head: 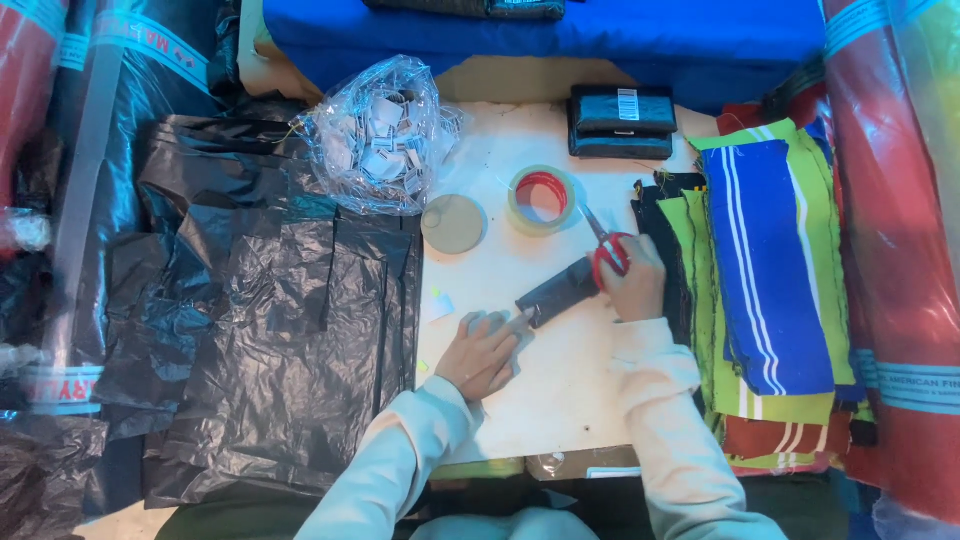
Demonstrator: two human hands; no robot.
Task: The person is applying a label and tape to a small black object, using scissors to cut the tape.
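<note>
Head view, looking straight down. My right hand [634, 283] is clenched through the red handles of the scissors [606, 247], whose blades point away from me toward the tape roll [541, 199]. The dark fabric strip [558, 292], a flat and matte rectangle, lies on the white tabletop [560, 390] between my two hands; its far end sits under the scissor handles at my right fingers. My left hand [487, 352] lies flat, fingers extended, pressing down a small grey piece with the fingertips touching the strip's near end; it grasps nothing.

Beyond my left fingers: a round tan disc [453, 223], smooth, just beside the tape roll, which is a clear ring with a red core. Farther out, a crinkled clear plastic bag [380, 135] full of small white tags. Beyond my right fingers, a stack of flat black packets [621, 122], the top one bearing a small white label.

Left of my left hand, glossy, wrinkled black plastic sheeting [270, 330] overlaps the table edge. Right of my right hand, folded striped cloths [765, 270], blue, green and red, crowd that edge. Open tabletop remains between my forearms and toward me.
</note>
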